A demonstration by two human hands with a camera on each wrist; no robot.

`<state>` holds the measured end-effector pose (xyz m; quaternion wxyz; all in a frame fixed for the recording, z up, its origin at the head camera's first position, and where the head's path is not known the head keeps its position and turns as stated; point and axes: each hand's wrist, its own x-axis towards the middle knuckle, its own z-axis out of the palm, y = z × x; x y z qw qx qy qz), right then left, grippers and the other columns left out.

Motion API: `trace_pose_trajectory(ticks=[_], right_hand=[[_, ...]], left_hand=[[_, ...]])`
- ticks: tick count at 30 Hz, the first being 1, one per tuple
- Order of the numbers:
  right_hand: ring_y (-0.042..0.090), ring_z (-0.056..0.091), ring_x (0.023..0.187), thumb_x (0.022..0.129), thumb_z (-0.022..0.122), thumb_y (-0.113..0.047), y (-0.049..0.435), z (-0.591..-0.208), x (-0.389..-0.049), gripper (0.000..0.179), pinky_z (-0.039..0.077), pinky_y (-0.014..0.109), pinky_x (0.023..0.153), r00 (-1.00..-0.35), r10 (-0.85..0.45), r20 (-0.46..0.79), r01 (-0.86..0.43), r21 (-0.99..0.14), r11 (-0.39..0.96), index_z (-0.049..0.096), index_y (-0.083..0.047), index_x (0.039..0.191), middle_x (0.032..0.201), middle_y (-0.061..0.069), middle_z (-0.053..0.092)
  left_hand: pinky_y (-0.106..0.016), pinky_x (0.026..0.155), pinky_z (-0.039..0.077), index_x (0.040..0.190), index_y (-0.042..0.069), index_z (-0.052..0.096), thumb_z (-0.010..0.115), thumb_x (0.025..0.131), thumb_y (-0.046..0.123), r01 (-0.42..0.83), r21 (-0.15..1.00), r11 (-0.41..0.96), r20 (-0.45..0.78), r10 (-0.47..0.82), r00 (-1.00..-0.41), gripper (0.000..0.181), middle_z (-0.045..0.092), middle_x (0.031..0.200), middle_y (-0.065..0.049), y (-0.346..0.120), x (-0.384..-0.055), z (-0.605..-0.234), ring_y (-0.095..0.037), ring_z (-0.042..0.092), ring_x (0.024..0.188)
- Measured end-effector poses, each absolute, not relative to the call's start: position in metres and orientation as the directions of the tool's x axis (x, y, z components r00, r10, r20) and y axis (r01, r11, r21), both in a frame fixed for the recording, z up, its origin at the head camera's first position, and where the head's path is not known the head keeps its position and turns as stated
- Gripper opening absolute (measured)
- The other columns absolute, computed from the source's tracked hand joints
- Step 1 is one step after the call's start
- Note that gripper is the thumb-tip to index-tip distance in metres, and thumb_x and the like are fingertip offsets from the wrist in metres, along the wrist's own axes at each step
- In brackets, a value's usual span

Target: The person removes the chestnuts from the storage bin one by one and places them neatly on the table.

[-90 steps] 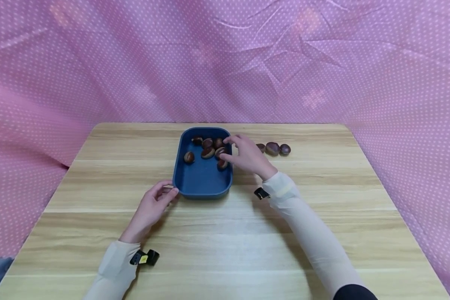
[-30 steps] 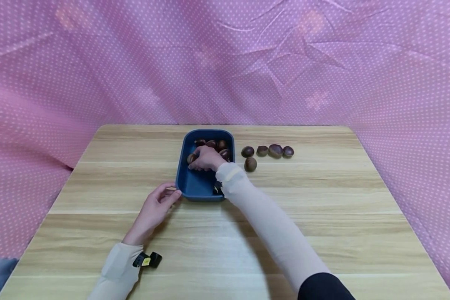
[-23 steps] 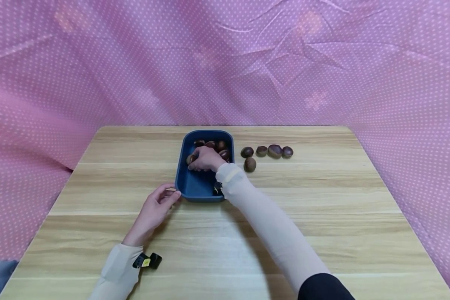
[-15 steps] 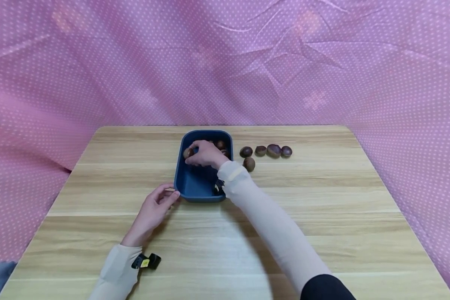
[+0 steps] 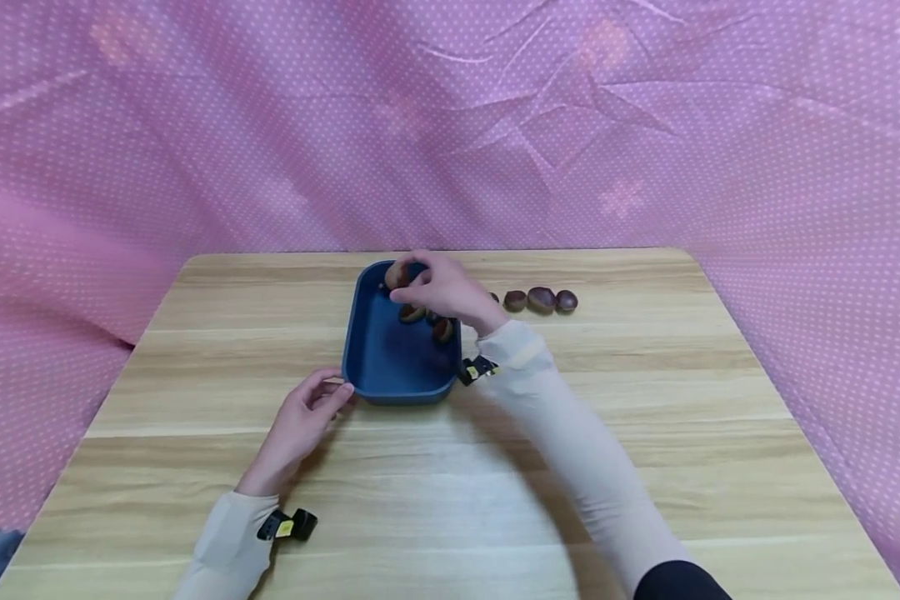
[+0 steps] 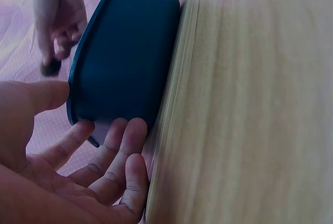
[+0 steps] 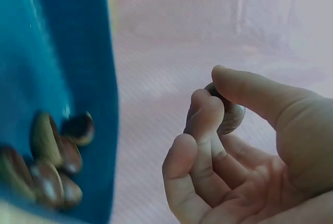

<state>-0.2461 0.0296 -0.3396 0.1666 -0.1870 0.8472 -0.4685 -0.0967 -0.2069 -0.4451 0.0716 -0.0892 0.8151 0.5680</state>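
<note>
Between thumb and fingers of the right hand (image 5: pixel 450 290) sits a chestnut (image 5: pixel 396 276).

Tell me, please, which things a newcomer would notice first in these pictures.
Probably the pink, white-dotted fabric backdrop would strike first, filling the view behind the pale wooden table. Then the dark-blue, rounded rectangular container: glossy brown chestnuts lie inside, and the left hand touches its near left corner. Near its far end, the right hand pinches one chestnut; more chestnuts lie on the table, right of the container.
</note>
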Motion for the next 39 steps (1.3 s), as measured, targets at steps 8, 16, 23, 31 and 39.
trace_pose_trajectory(ticks=[8,16,23,31,39], right_hand=[[0.018,0.059,0.070,0.093,0.077,-0.032,0.094,-0.345,-0.239,0.058,0.042,0.027,0.059,-0.906,-0.416,-0.074,-0.150,-0.864,0.481,0.053,-0.019,0.145,0.084,0.007,0.070],[0.018,0.064,0.080,0.093,0.077,-0.031,0.151,-0.370,-0.236,0.050,0.049,0.031,0.069,-0.941,-0.324,-0.096,-0.108,-0.823,0.558,0.059,-0.019,0.138,0.087,0.007,0.070],[0.023,0.061,0.088,0.092,0.077,-0.027,0.174,-0.387,-0.236,0.048,0.050,0.033,0.073,-0.950,-0.301,-0.084,-0.134,-0.761,0.635,0.060,-0.010,0.135,0.099,0.008,0.066],[0.026,0.058,0.088,0.092,0.077,-0.025,0.182,-0.407,-0.239,0.037,0.048,0.038,0.077,-0.950,-0.295,-0.105,-0.137,-0.708,0.693,0.065,-0.010,0.124,0.100,0.010,0.063],[0.020,0.056,0.075,0.093,0.076,-0.027,0.184,-0.421,-0.245,0.050,0.047,0.033,0.069,-0.947,-0.281,-0.154,-0.095,-0.703,0.705,0.060,-0.007,0.136,0.088,0.006,0.062]], left_hand=[[-0.026,0.086,0.051,0.137,0.007,0.056,0.061,0.104,0.028,-0.217,0.915,0.342,-0.203,-0.076,-0.976,0.039,0.070,0.119,-0.019,-0.206,-0.097,-0.447,-0.018,0.068,0.101],[-0.028,0.084,0.051,0.141,0.008,0.053,0.062,0.104,0.035,-0.231,0.907,0.353,-0.222,-0.066,-0.973,0.047,0.069,0.121,-0.018,-0.208,-0.097,-0.445,-0.019,0.067,0.102],[-0.027,0.084,0.051,0.141,0.007,0.053,0.062,0.104,0.032,-0.231,0.906,0.355,-0.221,-0.068,-0.973,0.045,0.069,0.121,-0.019,-0.207,-0.097,-0.446,-0.018,0.067,0.102],[-0.027,0.087,0.050,0.138,0.008,0.055,0.062,0.104,0.032,-0.244,0.904,0.352,-0.230,-0.082,-0.970,0.043,0.070,0.120,-0.018,-0.203,-0.096,-0.450,-0.020,0.067,0.103],[-0.030,0.086,0.049,0.141,0.011,0.054,0.061,0.103,0.040,-0.259,0.895,0.364,-0.248,-0.078,-0.966,0.048,0.069,0.121,-0.016,-0.204,-0.095,-0.447,-0.021,0.067,0.105]])
